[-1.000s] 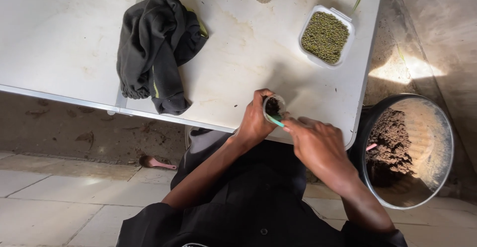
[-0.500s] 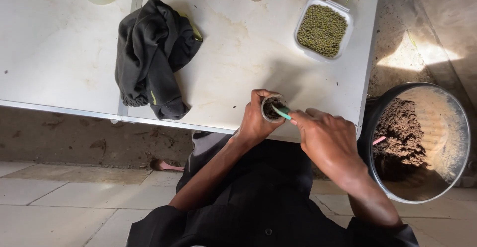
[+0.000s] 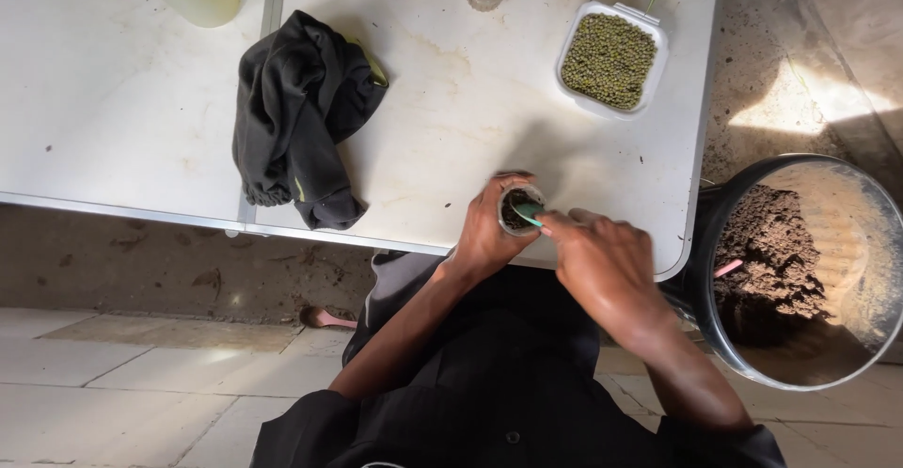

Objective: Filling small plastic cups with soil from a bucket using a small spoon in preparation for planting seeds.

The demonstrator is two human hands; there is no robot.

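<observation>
Head view, cup (image 3: 518,212) seemingly unmoved, hands still gripping

Smooth white table (image 3: 113,120), faintly stained. Crumpled matt black cloth (image 3: 296,120). Clear plastic tub (image 3: 609,59) of matt green beans. Glossy dark bucket (image 3: 701,270), possibly plastic, holding rough crumbly soil (image 3: 767,261).
</observation>
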